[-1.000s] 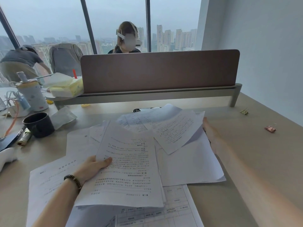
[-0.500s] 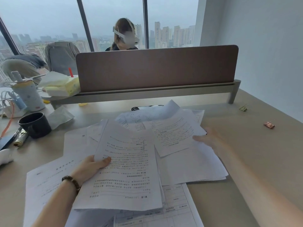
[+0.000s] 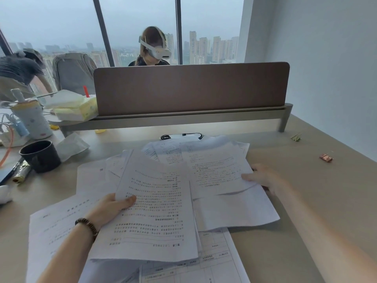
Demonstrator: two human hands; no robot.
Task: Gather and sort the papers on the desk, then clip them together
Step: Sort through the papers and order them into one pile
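Several printed white papers lie fanned and overlapping across the middle of the beige desk [image 3: 306, 231]. My left hand [image 3: 111, 207] grips the left edge of a raised printed sheet [image 3: 155, 213], thumb on top. My right hand [image 3: 263, 176] pinches the right edge of another printed sheet [image 3: 214, 170] further back, thumb over the paper. A form with table lines [image 3: 204, 266] lies lowest at the front. A copper-coloured binder clip [image 3: 326, 157] sits on the desk to the right, apart from the papers. A greenish clip [image 3: 296, 137] lies beyond it.
A brown divider panel [image 3: 191, 88] closes off the back of the desk, and a person with a headset sits behind it. At left stand a black mug [image 3: 39, 155], a patterned bottle [image 3: 31, 119], a tissue pack [image 3: 77, 108] and cables. A white wall runs along the right.
My right hand has come from the far edge of the pile and taken hold of the right edge of the back sheet. My left hand keeps its sheet and has lifted it slightly.
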